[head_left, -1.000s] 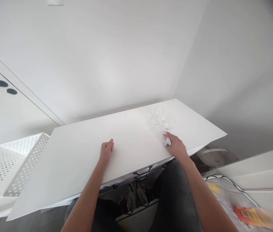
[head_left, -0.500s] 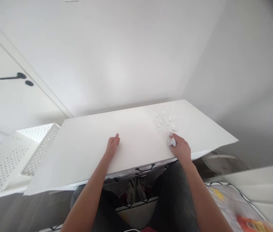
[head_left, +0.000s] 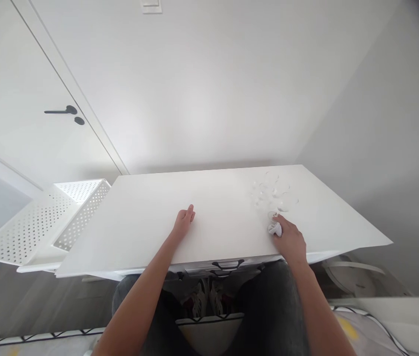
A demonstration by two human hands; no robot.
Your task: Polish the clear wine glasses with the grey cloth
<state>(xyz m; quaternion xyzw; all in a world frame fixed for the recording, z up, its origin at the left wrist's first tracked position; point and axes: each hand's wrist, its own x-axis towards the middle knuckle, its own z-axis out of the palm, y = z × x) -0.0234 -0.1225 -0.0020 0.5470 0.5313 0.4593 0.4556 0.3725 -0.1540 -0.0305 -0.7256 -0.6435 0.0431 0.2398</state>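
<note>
On the left part of the white tabletop point(head_left: 150, 212) rests my left hand point(head_left: 184, 221), its fingers curled into a loose fist with the thumb on top; nothing shows in it. My right hand point(head_left: 290, 241) is closed on a small crumpled white cloth point(head_left: 275, 229), low over the right part of the top. Just beyond its fingertips lies a cluster of clear, shiny patches point(head_left: 274, 193), like water drops or clear pieces; I cannot tell which. A small round clear shape shows by the fingertips, partly hidden.
A white perforated rack point(head_left: 42, 222) stands left of the table, near a white door with a black handle point(head_left: 61, 111). A plain wall point(head_left: 212, 99) rises behind. Dark handles point(head_left: 227, 265) show under the front edge, above my knees. A white round-framed object point(head_left: 353, 277) is at lower right.
The view has tilted and turned left, so everything sits further right in the picture. Both hands keep nearly the same places on the tabletop, and the right one still holds the cloth.
</note>
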